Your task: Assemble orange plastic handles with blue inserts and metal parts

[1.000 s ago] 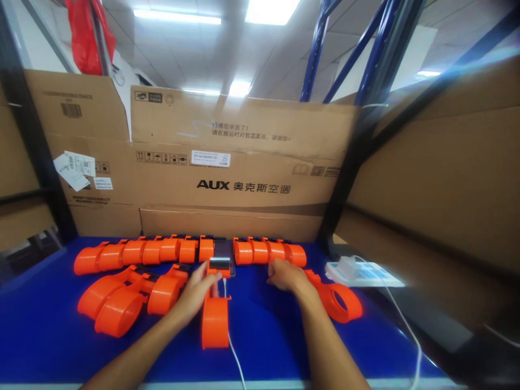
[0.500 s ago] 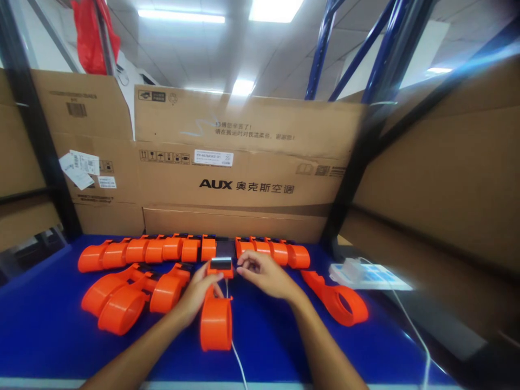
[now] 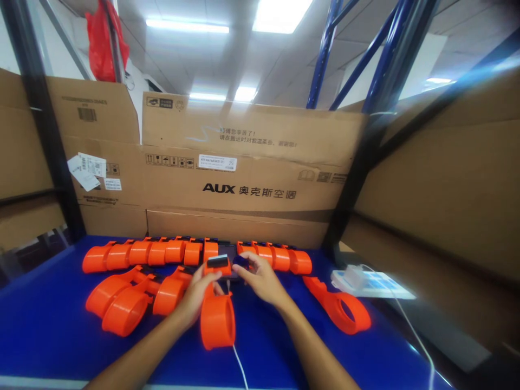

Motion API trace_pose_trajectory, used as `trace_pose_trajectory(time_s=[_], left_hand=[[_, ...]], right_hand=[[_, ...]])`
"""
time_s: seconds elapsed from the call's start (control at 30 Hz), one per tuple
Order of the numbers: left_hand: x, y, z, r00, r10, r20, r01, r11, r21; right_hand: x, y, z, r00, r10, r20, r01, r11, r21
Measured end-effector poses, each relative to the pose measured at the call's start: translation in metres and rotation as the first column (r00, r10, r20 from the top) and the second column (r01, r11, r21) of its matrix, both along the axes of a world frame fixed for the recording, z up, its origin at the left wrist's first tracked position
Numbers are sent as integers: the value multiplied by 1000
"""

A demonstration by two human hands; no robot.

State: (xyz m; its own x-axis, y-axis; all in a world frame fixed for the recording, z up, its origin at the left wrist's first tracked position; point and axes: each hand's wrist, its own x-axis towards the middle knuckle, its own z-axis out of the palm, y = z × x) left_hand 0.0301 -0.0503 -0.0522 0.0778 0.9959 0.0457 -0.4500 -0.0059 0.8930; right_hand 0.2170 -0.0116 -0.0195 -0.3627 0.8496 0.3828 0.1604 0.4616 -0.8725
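Note:
My left hand point(image 3: 195, 297) is closed around the narrow upper end of an orange plastic ring piece point(image 3: 218, 325), whose wide loop hangs below the fingers. On its top end sits a black block with a shiny pale edge point(image 3: 218, 261). Just to the right, my right hand point(image 3: 262, 280) pinches a small dark blue piece point(image 3: 240, 261) between thumb and fingers, close to the block. I cannot make out whether the two touch. Behind the hands lies a flat dark device point(image 3: 228, 251), partly covered. A white cable point(image 3: 240, 363) runs from beneath the held piece toward the front edge.
Similar orange rings point(image 3: 140, 252) stand in a row along the back of the blue table point(image 3: 49, 325). Several more lie at left point(image 3: 125, 313), and a single one point(image 3: 350, 317) at right. A white power strip point(image 3: 385, 286) sits at the right edge. Cardboard point(image 3: 252, 216) walls the back.
My right hand has shifted slightly left, and the dark blue piece in its fingers now shows more clearly. The left hand still holds the orange ring piece, its top block tilted a little. The camera view has moved slightly.

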Motion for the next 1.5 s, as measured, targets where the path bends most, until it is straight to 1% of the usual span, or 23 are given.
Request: trace_pose_trajectory(time_s=[0.07,0.13,0.2,0.27,0.37,0.53,0.6,0.7,0.83,0.97,1.07,1.2,1.33,1.43,1.5], left_hand=[[1,2,1,996,67,-56,-64,997,50],[1,3,2,988,110,-110,-99,990,102],[2,4,3,982,123,-147,-103,985,137],[2,5,3,978,118,-170,-89,982,168],[2,5,4,974,104,-202,-60,975,212],[0,5,5,969,122,-216,-78,977,200],[-1,6,5,968,134,-214,-91,976,198],[-2,9,3,966,142,-216,-99,975,196],[-3,12,-2,963,140,-228,-96,976,196],[-4,12,-3,958,151,-244,-105,976,191],[-4,11,-1,957,151,-248,-104,976,192],[-3,8,2,960,159,-232,-108,970,218],[-2,9,-1,962,152,-228,-104,972,209],[-2,10,-3,964,149,-219,-103,973,208],[-1,10,-3,965,147,-217,-99,972,215]], right_hand=[[-1,0,1,999,-25,-30,25,1000,-2],[-2,-1,2,997,-20,-75,20,1000,-3],[-4,-4,2,993,21,-119,-24,1000,-20],[-6,-6,1,991,50,-128,-55,998,-38],[-8,-6,0,997,10,-72,-10,1000,-4],[-7,-6,2,995,-95,9,93,989,117],[-7,-7,4,992,-119,37,112,981,159],[-6,-9,7,993,-82,87,63,976,210],[-6,-12,9,988,-33,153,-3,973,232],[-9,-16,7,985,-70,158,35,976,213],[-11,-19,4,988,-66,138,36,977,208],[-12,-20,4,978,-68,198,19,971,239],[-13,-22,3,966,-69,247,-5,958,287],[-15,-23,2,961,-119,248,28,940,340],[-16,-24,0,960,-146,240,55,935,352]])
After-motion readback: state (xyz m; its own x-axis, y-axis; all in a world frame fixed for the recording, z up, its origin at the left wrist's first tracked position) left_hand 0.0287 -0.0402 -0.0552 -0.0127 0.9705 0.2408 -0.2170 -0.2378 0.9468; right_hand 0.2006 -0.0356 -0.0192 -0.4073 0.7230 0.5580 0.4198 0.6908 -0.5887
